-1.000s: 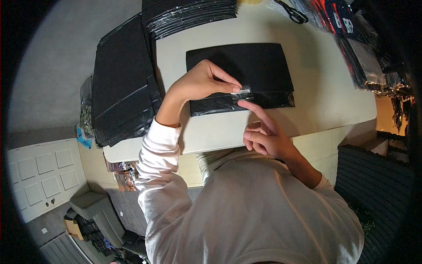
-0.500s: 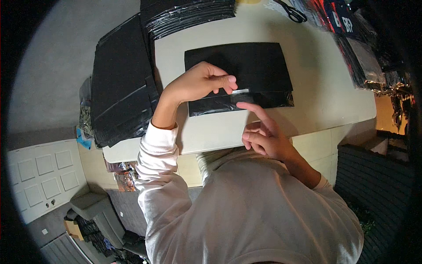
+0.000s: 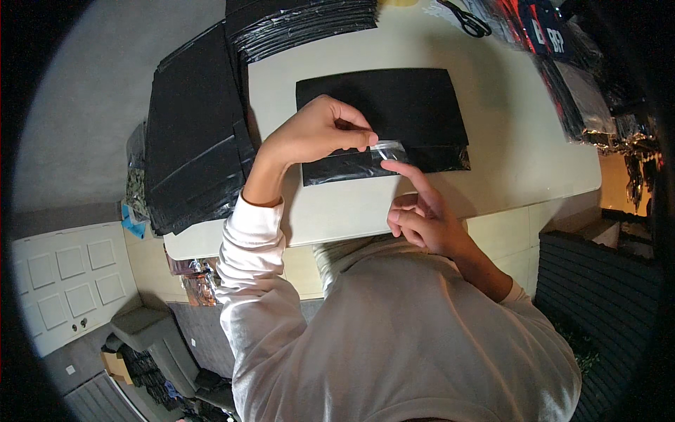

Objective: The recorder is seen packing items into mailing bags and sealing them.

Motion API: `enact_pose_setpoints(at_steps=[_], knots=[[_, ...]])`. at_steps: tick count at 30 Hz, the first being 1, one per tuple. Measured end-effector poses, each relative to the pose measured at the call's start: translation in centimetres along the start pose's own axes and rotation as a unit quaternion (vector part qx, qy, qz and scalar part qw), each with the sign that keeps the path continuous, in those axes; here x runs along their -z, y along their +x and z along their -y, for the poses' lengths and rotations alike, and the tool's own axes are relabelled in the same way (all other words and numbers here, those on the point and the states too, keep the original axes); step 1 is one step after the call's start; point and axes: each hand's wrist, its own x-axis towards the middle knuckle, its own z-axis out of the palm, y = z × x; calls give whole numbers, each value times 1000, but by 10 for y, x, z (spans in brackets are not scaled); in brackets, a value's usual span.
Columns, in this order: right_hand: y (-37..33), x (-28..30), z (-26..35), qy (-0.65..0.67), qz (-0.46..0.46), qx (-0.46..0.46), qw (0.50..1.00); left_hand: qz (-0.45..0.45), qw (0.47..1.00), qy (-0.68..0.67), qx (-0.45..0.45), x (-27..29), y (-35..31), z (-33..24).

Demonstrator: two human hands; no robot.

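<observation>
A flat black plastic mailing bag (image 3: 415, 105) lies on the white table in front of me, its glossy strip along the near edge. Over that strip is a small piece of clear film (image 3: 390, 150), shiny, with a whitish upper edge; it looks like tape, though I cannot be sure. My left hand (image 3: 323, 130) reaches across the bag, closed in a pinch at the film's left end. My right hand (image 3: 425, 214) is at the bag's near edge, index finger stretched out to the film's lower edge and the other fingers curled loosely with nothing in them.
Black bags (image 3: 193, 126) lie stacked at the left, and another pile (image 3: 302, 32) is at the far side. Black-handled scissors (image 3: 472, 24) rest at the far right. Packaged goods in clear plastic (image 3: 580, 105) cover the right end of the white table (image 3: 527, 162).
The clear film now shows larger and brighter, tilted between my hands. My left fingertips have dipped slightly; my right hand has hardly moved.
</observation>
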Motion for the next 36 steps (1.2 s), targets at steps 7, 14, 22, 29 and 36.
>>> enact_pose_setpoints(at_steps=[7,14,22,29,36], knots=[[1,5,3,57,-12,-29,998,-18,999,-19,-43,-6,-3,-6],[3,0,-3,42,-23,2,999,-17,997,25,-66,-8,-5,-6],[-3,-8,-6,-29,-45,24,998,-50,990,87,-101,-12,-6,-10],[-9,-2,-5,-58,-22,2,998,-120,945,222,-207,-10,-5,-8],[-13,-2,-6,-16,-25,1,1000,-84,989,63,-107,-3,-8,-6]])
